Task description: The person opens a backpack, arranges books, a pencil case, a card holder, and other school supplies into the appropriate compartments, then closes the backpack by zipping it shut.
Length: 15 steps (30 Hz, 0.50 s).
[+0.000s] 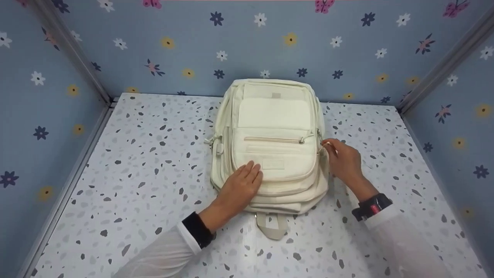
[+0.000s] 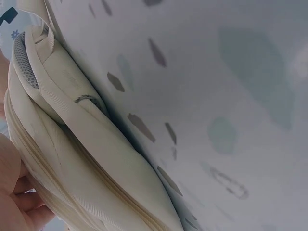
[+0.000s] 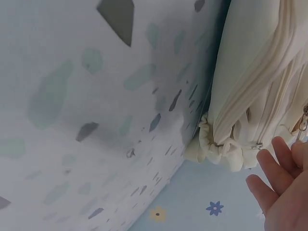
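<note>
A cream backpack (image 1: 274, 114) lies on its back with its front pockets up and its top handle (image 1: 274, 231) toward me. My left hand (image 1: 241, 183) rests on the lower left of its front, fingers extended over the fabric. At the bag's right edge my right hand (image 1: 345, 158) pinches a zipper pull (image 3: 303, 124) between thumb and forefinger. The other fingers of that hand are spread beside the side zippers in the right wrist view. Across the front pocket runs a closed zipper (image 1: 272, 139). In the left wrist view a shoulder strap and zipper tracks show along the bag's side.
The speckled white table (image 1: 154, 154) spreads out around the bag. Blue flowered panels (image 1: 247, 46) stand at the back and on both sides, and the bag's far end is close to the back panel. A gathered side pocket (image 3: 207, 139) hangs at the bag's edge.
</note>
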{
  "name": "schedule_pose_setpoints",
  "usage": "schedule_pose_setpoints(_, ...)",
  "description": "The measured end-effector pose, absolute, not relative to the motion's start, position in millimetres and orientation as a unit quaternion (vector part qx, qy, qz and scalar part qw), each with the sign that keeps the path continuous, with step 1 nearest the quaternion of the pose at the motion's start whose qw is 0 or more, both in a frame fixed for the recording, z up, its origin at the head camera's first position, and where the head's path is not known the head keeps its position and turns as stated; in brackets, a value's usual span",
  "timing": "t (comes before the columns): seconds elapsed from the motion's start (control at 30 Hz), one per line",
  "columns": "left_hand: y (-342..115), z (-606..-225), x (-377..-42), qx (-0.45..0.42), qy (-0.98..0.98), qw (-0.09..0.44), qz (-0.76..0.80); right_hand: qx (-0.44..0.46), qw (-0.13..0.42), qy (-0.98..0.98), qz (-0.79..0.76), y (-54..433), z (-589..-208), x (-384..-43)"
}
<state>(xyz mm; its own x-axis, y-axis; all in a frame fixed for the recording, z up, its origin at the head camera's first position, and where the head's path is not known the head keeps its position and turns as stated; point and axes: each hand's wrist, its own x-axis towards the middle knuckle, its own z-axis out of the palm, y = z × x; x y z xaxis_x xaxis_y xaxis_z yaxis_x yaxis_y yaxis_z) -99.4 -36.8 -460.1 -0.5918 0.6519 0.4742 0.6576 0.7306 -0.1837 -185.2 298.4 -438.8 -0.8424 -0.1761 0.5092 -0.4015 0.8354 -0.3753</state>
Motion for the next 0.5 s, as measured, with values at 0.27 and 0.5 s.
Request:
schedule_pose_setpoints(0.27,-34.1,-460.1,-99.7,-0.373,-0.892,0.254,0.0,0.112,0.212,-0.943,0.23,297.1,-430.1,-215.4)
schedule_pose_setpoints(0.5,-32.6,-461.4,-99.9,-0.371,-0.893,0.255,0.002,0.09,0.197,-0.948,0.234,296.7,-427.5,-231.9)
